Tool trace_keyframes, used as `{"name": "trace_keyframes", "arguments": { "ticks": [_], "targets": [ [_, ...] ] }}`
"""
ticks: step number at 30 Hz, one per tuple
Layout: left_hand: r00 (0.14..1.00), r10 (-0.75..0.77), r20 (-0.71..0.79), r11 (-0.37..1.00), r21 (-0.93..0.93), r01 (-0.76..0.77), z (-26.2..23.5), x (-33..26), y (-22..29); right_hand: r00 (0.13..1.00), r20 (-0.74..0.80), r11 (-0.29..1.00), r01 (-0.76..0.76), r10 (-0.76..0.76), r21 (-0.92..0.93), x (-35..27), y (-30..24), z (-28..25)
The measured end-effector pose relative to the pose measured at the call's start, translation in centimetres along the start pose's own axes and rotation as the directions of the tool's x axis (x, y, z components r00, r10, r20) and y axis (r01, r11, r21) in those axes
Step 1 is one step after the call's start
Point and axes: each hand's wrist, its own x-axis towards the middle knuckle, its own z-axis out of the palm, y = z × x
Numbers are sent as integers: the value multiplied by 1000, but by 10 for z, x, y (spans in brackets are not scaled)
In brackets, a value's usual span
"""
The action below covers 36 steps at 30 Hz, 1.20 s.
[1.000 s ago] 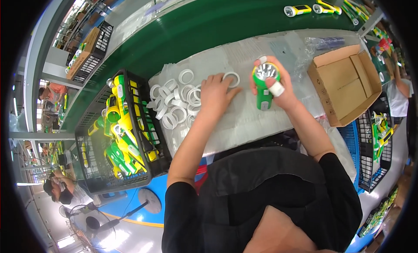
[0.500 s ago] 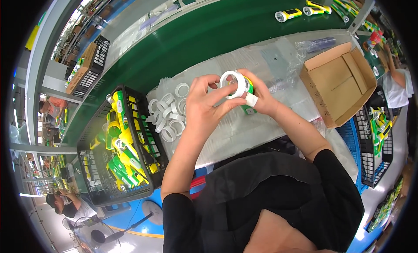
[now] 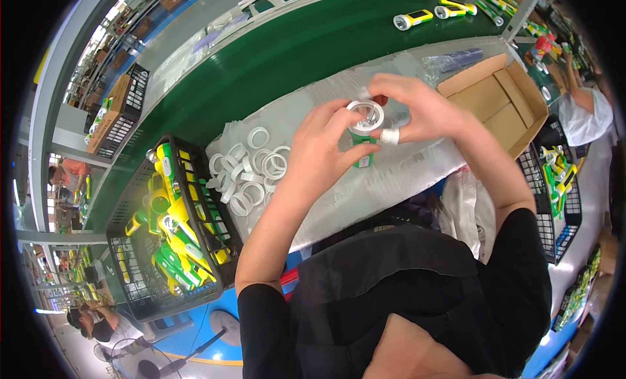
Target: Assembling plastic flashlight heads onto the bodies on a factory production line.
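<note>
- The table (image 3: 391,177) under my hands is covered in clear plastic sheet; anything I drop there could skid toward the green belt (image 3: 274,66) beyond it, I judge.
- The black crate (image 3: 140,275) of green and yellow torches sits at my left, well apart from my hands, so I see little risk there.
- The open cardboard box (image 3: 502,99) lies just beside my right wrist; a wide swing of that arm could knock it, I think.
- The pile of white rings (image 3: 248,170) lies near my left forearm; dragging the arm back low could scatter them.
- My left hand (image 3: 323,157) is closed around the green torch (image 3: 360,144), thumb and fingers wrapped about its body, which stands upright between both hands above the table.
- My right hand (image 3: 417,108) pinches the rim of the ring (image 3: 365,115), fingertips on its far side; one finger wears a white wrap.
- The ring sits on the torch's head, between my two thumbs. It looks slightly tilted; pressed on crooked it could jam or spring off.
</note>
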Motion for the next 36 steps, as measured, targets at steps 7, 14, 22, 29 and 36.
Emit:
{"name": "trace_keyframes", "arguments": {
  "ticks": [7,14,22,29,36],
  "targets": [
    [993,-116,-7,967,-228,112,31,1,-2,842,524,979,-22,127,-201,33,-12,-35],
    [995,-100,1,961,-261,97,34,2,-6,784,564,952,-112,260,-284,42,-17,-35],
    [990,-138,11,968,-210,138,36,8,-9,759,230,703,-382,609,-600,37,-29,-17],
    [994,-95,-56,963,-259,77,40,5,-8,880,276,810,-181,387,-558,25,-22,-17],
    [995,-74,-67,961,-271,54,47,10,-15,954,265,941,-46,142,-335,16,-6,-18]
  ]
}}
